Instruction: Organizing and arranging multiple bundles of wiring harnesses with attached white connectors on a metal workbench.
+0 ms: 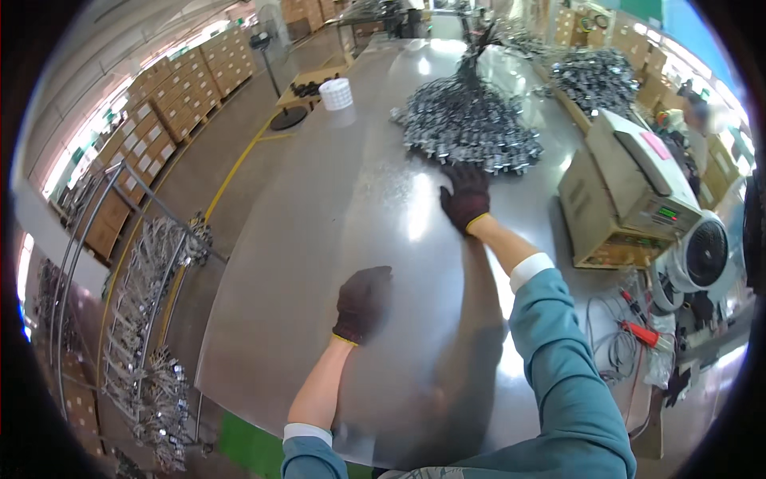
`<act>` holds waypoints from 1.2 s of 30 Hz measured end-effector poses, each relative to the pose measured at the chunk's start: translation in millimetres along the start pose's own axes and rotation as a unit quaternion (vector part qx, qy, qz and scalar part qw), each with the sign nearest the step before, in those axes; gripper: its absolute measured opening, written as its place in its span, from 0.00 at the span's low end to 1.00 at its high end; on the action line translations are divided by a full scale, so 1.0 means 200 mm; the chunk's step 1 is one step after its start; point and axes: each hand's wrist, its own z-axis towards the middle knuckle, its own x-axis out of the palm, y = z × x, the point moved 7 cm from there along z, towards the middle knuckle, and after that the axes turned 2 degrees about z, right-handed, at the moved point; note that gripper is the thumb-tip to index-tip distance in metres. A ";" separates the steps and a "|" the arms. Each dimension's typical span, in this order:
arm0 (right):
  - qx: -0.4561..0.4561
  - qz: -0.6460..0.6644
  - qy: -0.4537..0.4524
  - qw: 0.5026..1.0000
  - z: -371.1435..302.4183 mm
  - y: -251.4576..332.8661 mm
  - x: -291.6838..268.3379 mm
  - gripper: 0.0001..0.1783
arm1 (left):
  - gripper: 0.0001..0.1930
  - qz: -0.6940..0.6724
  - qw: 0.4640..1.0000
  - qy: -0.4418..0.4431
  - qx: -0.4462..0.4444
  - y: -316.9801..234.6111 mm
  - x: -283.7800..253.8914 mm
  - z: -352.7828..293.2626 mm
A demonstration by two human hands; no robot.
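A large fanned-out bunch of dark cables with shiny metal connector ends (pixel 471 124) lies at the far side of the metal-topped table (pixel 303 231). My right hand (pixel 466 195), in a dark knit glove with a yellow cuff edge, reaches to the near edge of this bunch. Its fingers are spread, the tips close to or touching the connectors. Closer to me, my left hand (pixel 363 305), gloved the same way, hovers over or rests on bare tabletop. Motion smears its fingers, and I make out nothing held in it.
At the right stand a boxy beige test instrument (pixel 618 191) and a white fan (pixel 705 249), with red-handled clips (pixel 642 334) and loose leads nearer. Another connector pile (pixel 594 78) sits back right. A white roll (pixel 336 93) stands back left; a rack with hanging cables (pixel 148 319) flanks the table.
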 end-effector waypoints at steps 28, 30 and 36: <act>-0.038 0.207 0.164 0.964 -0.62 0.57 -0.67 0.22 | 0.14 -0.017 0.999 0.015 -0.033 0.04 -0.02 -0.05; -0.040 0.207 0.124 0.970 -0.61 0.56 -0.67 0.23 | 0.14 -0.037 0.997 0.021 -0.058 0.00 -0.01 -0.04; -0.045 0.215 0.143 0.965 -0.58 0.56 -0.65 0.23 | 0.16 -0.021 0.997 0.043 -0.066 0.09 -0.02 -0.02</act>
